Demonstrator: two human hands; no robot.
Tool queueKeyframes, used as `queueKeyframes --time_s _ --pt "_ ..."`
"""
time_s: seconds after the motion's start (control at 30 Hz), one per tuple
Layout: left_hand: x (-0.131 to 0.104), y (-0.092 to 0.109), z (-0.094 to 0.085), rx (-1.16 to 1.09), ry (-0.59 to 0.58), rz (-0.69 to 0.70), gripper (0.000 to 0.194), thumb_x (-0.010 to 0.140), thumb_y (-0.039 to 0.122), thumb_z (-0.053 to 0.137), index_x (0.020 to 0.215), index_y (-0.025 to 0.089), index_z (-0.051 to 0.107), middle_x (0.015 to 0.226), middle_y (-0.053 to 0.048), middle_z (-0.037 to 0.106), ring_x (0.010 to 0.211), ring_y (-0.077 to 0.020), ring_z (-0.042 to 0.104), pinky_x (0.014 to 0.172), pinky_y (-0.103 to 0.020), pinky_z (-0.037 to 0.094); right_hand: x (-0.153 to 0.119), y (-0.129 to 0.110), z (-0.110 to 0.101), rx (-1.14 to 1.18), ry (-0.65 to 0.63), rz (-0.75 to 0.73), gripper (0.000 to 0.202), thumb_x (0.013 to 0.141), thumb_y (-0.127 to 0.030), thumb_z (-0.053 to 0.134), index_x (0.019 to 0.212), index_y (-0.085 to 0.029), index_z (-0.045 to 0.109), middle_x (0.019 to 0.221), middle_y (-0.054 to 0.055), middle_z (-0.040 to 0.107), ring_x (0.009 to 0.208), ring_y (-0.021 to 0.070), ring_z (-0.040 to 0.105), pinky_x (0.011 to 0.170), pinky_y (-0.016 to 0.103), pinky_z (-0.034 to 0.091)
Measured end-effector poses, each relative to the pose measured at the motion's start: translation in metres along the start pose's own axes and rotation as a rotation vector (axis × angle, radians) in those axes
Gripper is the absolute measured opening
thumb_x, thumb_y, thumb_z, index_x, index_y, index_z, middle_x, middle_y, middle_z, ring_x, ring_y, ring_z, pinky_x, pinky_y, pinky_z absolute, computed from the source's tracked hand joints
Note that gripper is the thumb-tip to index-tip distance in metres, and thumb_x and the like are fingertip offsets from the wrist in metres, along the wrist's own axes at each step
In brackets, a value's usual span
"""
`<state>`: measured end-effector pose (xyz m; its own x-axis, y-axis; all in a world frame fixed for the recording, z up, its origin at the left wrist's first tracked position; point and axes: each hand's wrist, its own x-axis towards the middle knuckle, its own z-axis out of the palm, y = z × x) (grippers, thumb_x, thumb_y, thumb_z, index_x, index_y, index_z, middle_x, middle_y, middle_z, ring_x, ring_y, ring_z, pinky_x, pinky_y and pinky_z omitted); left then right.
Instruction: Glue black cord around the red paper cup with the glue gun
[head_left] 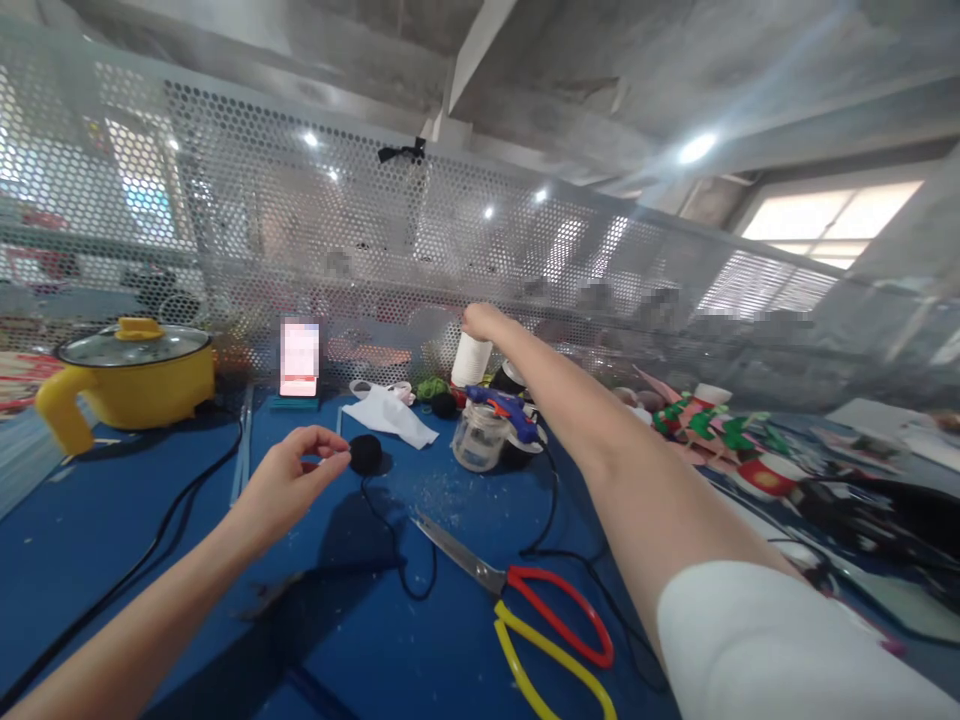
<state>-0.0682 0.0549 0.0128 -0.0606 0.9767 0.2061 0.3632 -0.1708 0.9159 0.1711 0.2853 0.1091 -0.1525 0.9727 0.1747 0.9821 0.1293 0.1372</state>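
Between the thumb and fingertips of my left hand is the edge of a small round black piece, held above the blue table. A thin black cord trails down from that piece in a loop. My right hand reaches far forward, its fingers bent down over the top of a white spool; the fingertips are hidden behind the hand. Close in front of the spool, a blue glue gun rests across a clear glass jar. Scissors with red and yellow handles lie partly open nearer to me.
A yellow pot stands at the left, beside a lit phone on a stand. White cloth and green yarn lie near the perforated screen. Pliers are in front. Craft pieces crowd the right; black cables cross the blue table.
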Motion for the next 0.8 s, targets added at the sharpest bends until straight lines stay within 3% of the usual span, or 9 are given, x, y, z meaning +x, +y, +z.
queueKeyframes --time_s 0.2,0.5,0.67,0.8 --pt "0.001 -0.002 0.001 0.038 0.007 0.060 0.020 0.062 0.034 0.059 0.073 0.018 0.061 0.068 0.000 0.056 0.062 -0.0159 0.052 0.059 -0.028 0.039 0.003 0.015 0.025 -0.073 -0.016 0.033 0.031 0.082 -0.029 0.049 0.108 -0.013 0.050 0.109 0.010 0.052 0.092 0.0181 0.054 0.077 0.036 0.046" --pt "0.001 -0.005 0.001 0.034 0.007 0.053 0.020 0.062 0.035 0.059 0.074 0.019 0.060 0.069 0.000 0.056 0.065 -0.0172 0.054 0.062 -0.030 0.040 0.004 0.016 0.030 -0.062 0.047 0.070 0.031 0.082 -0.029 0.049 0.108 -0.012 0.050 0.109 0.010 0.052 0.092 0.0180 0.054 0.077 0.036 0.046" --pt "0.000 -0.006 0.002 0.037 0.000 0.060 0.019 0.062 0.034 0.058 0.073 0.019 0.061 0.069 0.000 0.055 0.063 -0.0161 0.053 0.059 -0.028 0.039 -0.005 0.017 0.023 -0.017 0.138 0.132 0.031 0.082 -0.029 0.049 0.109 -0.014 0.049 0.109 0.008 0.052 0.092 0.0177 0.054 0.076 0.037 0.046" --pt "-0.001 -0.004 0.002 0.044 0.009 0.063 0.018 0.062 0.033 0.058 0.072 0.018 0.060 0.067 0.001 0.054 0.061 -0.0149 0.052 0.058 -0.028 0.039 -0.021 0.016 -0.004 0.026 0.297 0.171 0.026 0.086 -0.026 0.041 0.108 -0.015 0.051 0.107 0.011 0.054 0.095 0.0211 0.053 0.078 0.035 0.043"
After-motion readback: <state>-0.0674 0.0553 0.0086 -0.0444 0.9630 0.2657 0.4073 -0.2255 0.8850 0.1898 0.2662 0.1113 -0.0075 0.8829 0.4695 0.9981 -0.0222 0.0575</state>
